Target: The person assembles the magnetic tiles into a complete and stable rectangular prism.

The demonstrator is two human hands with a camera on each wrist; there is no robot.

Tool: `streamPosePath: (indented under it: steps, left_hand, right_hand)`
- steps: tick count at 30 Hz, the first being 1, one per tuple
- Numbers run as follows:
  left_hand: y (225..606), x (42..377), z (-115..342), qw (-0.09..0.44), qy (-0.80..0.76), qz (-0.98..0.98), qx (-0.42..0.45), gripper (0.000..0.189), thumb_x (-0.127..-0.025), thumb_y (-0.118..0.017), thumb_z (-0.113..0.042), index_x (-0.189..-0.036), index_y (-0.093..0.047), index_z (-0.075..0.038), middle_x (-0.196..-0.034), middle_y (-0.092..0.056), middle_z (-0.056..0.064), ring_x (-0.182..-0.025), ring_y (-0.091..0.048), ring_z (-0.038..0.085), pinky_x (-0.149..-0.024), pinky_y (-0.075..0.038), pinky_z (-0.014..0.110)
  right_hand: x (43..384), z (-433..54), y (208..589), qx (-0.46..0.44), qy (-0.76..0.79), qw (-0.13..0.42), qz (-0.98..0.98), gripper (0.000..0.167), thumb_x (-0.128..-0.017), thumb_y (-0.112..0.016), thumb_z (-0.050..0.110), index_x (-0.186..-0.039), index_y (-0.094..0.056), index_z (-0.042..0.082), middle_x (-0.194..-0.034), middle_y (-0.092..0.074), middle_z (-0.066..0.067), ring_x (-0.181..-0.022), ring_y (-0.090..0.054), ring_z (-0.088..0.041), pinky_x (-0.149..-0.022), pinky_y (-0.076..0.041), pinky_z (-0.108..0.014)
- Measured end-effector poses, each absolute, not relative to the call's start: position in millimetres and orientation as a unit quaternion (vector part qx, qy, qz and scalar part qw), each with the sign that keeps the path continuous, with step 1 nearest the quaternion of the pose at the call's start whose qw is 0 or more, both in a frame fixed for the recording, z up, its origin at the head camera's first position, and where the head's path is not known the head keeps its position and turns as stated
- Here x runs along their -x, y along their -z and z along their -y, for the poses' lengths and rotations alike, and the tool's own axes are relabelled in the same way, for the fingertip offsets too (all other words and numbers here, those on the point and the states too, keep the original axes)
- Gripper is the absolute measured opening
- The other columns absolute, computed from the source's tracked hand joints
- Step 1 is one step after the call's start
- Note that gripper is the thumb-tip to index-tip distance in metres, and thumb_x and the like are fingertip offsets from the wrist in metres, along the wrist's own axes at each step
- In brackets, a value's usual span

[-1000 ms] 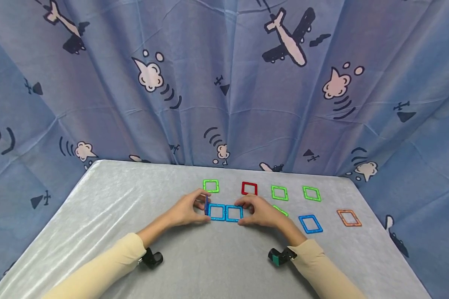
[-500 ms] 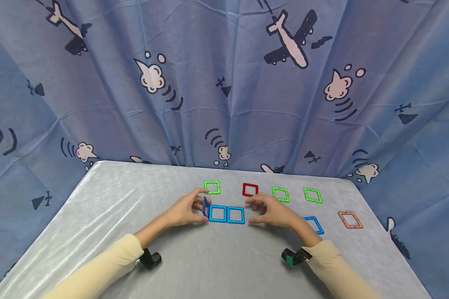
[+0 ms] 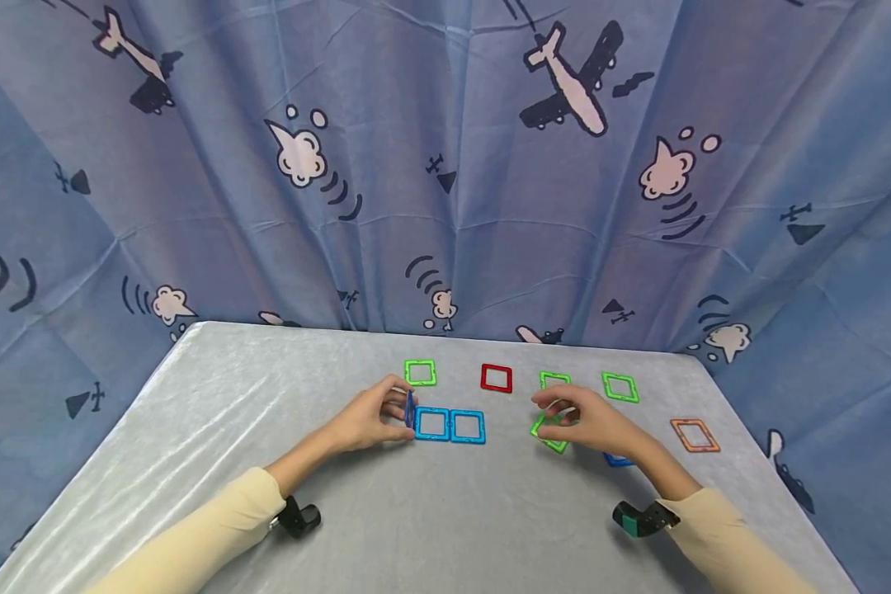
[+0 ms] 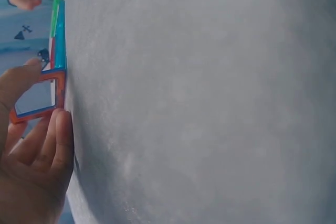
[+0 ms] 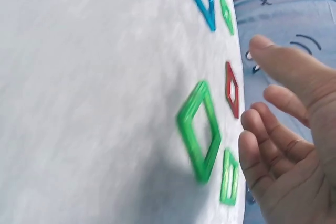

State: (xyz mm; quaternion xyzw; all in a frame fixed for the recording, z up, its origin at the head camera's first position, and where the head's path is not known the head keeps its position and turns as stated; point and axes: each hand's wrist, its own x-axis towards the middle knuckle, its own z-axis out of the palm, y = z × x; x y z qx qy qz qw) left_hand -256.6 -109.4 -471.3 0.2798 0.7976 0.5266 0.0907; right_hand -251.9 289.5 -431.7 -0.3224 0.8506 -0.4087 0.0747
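My left hand (image 3: 371, 415) pinches an upright square magnetic tile (image 3: 410, 409) between thumb and fingers. In the left wrist view this tile (image 4: 60, 90) shows an orange-red frame with blue along its edges. It stands at the left side of a flat light-blue tile (image 3: 432, 438), which lies edge to edge with a second light-blue tile (image 3: 468, 441). My right hand (image 3: 586, 421) hovers over a green tile (image 3: 553, 446), holding nothing. In the right wrist view its fingers (image 5: 283, 59) are loosely bent and apart from the green tile (image 5: 190, 142).
Behind lie a green tile (image 3: 420, 384), a red tile (image 3: 497, 390) and two more green tiles, one (image 3: 555, 375) partly behind my right hand. A blue tile (image 3: 618, 461) shows under the right wrist. An orange tile (image 3: 696, 450) lies far right. A patterned curtain (image 3: 445, 165) hangs behind the table.
My right hand has let go of the right-hand light-blue tile and moved right, over the green tile. My left hand keeps its grip on the upright tile, almost in place.
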Motion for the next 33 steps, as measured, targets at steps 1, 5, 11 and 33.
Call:
streamPosePath:
  steps: [1, 5, 11, 33]
  left_hand:
    - [471.3, 256.6, 109.2, 0.090, -0.527, -0.798, -0.278, 0.061, -0.083, -0.084, -0.002, -0.133, -0.049, 0.005, -0.126, -0.063, 0.024, -0.104, -0.067, 0.031, -0.085, -0.056, 0.043]
    - [471.2, 256.5, 109.2, 0.081, -0.523, -0.802, -0.275, 0.061, -0.083, -0.085, -0.004, -0.133, -0.052, 0.003, -0.125, -0.062, 0.022, -0.102, -0.068, 0.030, -0.082, -0.057, 0.038]
    - [470.8, 256.1, 108.9, 0.078, -0.521, -0.805, -0.274, 0.063, -0.082, -0.086, -0.004, -0.135, -0.053, 0.002, -0.124, -0.063, 0.018, -0.101, -0.068, 0.027, -0.081, -0.057, 0.035]
    - [470.1, 256.7, 105.9, 0.079, -0.500, -0.818, -0.272, 0.062, -0.083, -0.086, -0.006, -0.135, -0.053, 0.000, -0.122, -0.064, 0.015, -0.101, -0.068, 0.026, -0.082, -0.057, 0.035]
  right_hand:
    - [250.8, -293.2, 432.6, 0.325, 0.411, 0.073, -0.849, 0.048, -0.088, -0.082, 0.010, -0.127, -0.061, -0.010, -0.117, -0.064, -0.026, -0.099, -0.064, -0.042, -0.079, -0.056, -0.045]
    - [245.7, -306.2, 436.4, 0.335, 0.418, 0.064, -0.842, 0.047, -0.087, -0.083, 0.009, -0.125, -0.062, -0.010, -0.116, -0.064, -0.025, -0.096, -0.065, -0.040, -0.076, -0.057, -0.043]
    - [236.1, -321.3, 440.2, 0.334, 0.408, 0.043, -0.848, 0.049, -0.083, -0.086, 0.011, -0.123, -0.065, -0.007, -0.115, -0.066, -0.021, -0.096, -0.065, -0.037, -0.074, -0.058, -0.042]
    - [217.7, -308.0, 469.2, 0.278, 0.343, -0.088, -0.893, 0.046, -0.070, -0.096, 0.023, -0.107, -0.074, 0.006, -0.097, -0.063, -0.003, -0.079, -0.056, -0.020, -0.065, -0.048, -0.029]
